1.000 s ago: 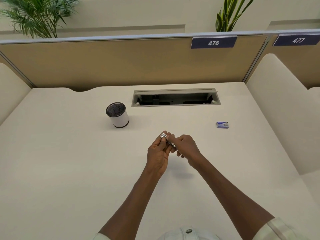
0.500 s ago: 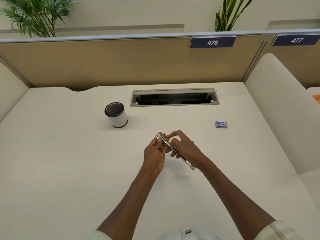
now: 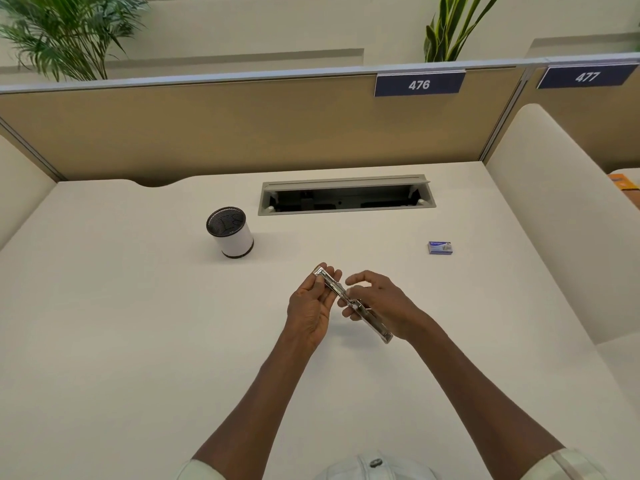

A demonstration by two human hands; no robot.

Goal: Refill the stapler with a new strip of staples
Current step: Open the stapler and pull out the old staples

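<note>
A slim silver stapler point(image 3: 353, 304) is held above the white desk point(image 3: 138, 341), swung fully open into one long strip running from upper left to lower right. My left hand point(image 3: 311, 306) grips its far end between thumb and fingers. My right hand point(image 3: 381, 304) holds the middle and near half from the right side, with the index finger lifted off. A small blue staple box point(image 3: 440, 248) lies shut on the desk to the right, well apart from both hands. No loose staple strip shows.
A white cylindrical pen holder with a black mesh inside point(image 3: 231, 236) stands to the upper left of my hands. An open cable tray point(image 3: 346, 199) is set into the desk at the back. Tan partition point(image 3: 242, 126) behind, padded side walls left and right.
The stapler went from folded between my fingers to swung open into a long strip. My right hand slid down along it toward me; my left stayed on the far end.
</note>
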